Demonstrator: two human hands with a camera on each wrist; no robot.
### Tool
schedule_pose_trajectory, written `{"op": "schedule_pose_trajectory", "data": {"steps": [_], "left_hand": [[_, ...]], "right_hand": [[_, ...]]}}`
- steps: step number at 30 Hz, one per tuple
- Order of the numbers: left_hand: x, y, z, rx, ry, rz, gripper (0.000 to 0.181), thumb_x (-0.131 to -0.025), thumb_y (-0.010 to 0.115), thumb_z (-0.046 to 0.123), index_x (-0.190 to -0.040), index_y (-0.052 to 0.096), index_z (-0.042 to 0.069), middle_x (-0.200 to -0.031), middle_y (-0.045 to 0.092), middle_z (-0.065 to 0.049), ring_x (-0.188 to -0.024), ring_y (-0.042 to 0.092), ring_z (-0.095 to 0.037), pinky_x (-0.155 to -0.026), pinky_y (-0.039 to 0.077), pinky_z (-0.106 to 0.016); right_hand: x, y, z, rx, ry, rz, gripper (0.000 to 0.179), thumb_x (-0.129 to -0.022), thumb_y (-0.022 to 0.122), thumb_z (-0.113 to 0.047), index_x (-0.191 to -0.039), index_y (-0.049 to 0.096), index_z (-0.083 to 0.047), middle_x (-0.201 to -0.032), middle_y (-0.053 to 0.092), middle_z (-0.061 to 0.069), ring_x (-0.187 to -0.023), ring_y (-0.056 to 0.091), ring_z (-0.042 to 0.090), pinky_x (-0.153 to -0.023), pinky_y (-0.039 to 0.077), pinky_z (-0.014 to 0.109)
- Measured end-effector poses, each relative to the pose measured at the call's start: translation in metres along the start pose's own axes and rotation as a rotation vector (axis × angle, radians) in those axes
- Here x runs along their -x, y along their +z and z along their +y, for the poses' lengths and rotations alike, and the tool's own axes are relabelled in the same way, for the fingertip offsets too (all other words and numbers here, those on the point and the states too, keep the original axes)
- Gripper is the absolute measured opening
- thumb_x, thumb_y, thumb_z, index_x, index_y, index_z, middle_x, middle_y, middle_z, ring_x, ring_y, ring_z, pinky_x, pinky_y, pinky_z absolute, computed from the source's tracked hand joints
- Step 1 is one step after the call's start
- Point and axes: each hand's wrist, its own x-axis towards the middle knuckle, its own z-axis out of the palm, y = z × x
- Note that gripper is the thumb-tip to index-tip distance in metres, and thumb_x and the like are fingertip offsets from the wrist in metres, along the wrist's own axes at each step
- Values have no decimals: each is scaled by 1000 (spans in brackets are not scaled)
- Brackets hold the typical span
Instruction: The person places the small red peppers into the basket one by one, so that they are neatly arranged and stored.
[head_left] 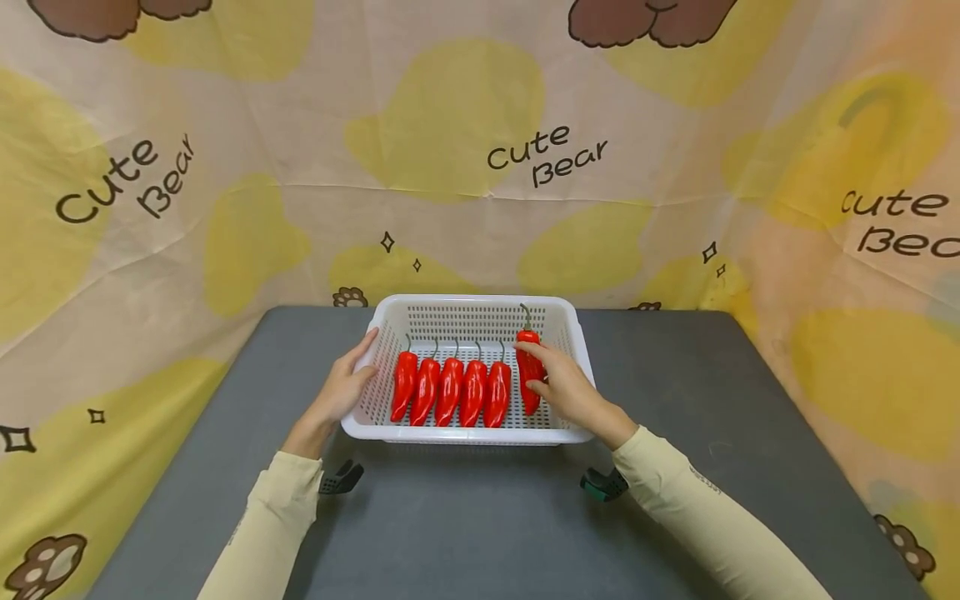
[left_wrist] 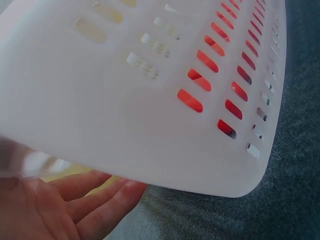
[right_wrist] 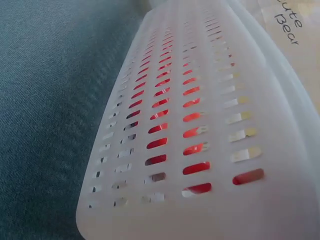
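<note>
A white perforated plastic basket (head_left: 465, 435) stands on the grey table. Several glossy red peppers with green stems lie side by side in it, among them a pepper (head_left: 450, 392) mid-row. At the basket's right end, my right hand (head_left: 572, 390) pinches another red pepper (head_left: 528, 367) between thumb and fingers, its stem pointing away from me. My left hand (head_left: 347, 387) rests at the left rim, fingers nearly straight along the outside and thumb over the edge. In the left wrist view its fingers (left_wrist: 102, 212) reach behind the basket wall. The right hand is hidden in its own wrist view.
The grey table (head_left: 480, 525) extends in front of the basket and to both sides. A printed cloth (head_left: 450, 108) with yellow patches and lettering hangs behind and at the sides. A dark strap piece sits below each wrist.
</note>
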Motion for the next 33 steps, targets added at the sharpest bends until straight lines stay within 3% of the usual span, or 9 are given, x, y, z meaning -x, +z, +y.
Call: {"op": "schedule_pose_trajectory", "data": {"steps": [9, 11, 18, 26, 33], "left_hand": [[1, -2, 1, -14, 27, 2, 67, -100, 42, 0, -162, 22, 16, -164, 27, -26, -128, 52, -48, -94, 56, -46], [1, -3, 0, -20, 21, 2, 67, -100, 41, 0, -162, 21, 16, -164, 27, -26, -127, 53, -48, -93, 57, -45], [0, 0, 0, -9, 14, 2, 67, -100, 42, 0, -162, 22, 16, -162, 29, -28, -128, 53, -49, -94, 58, -47], [-2, 3, -1, -16, 20, 9, 67, -100, 42, 0, -162, 23, 16, -161, 32, -28, -126, 54, -49, -95, 57, -54], [-1, 1, -2, -25, 26, 9, 67, -99, 42, -1, -162, 23, 15, -162, 31, -28, -128, 53, -48, -96, 56, -50]], "right_hand": [[-3, 7, -5, 156, 24, -95, 63, -85, 79, -8, -143, 54, -8, -132, 66, 18, -117, 63, 34, -104, 53, 49], [-3, 8, -5, 142, 28, -108, 62, -85, 79, -7, -142, 55, -8, -131, 66, 17, -116, 64, 33, -103, 54, 49], [-8, 13, 2, -64, 54, -174, 57, -86, 76, -3, -138, 55, -5, -126, 66, 17, -104, 62, 29, -92, 58, 45], [-7, 15, 5, -53, 96, -177, 56, -87, 74, -2, -139, 54, -5, -131, 65, 17, -114, 61, 32, -104, 53, 50], [-10, 16, 3, -26, 118, -216, 59, -87, 74, -2, -143, 52, -3, -136, 63, 18, -120, 61, 33, -108, 50, 51]]}}
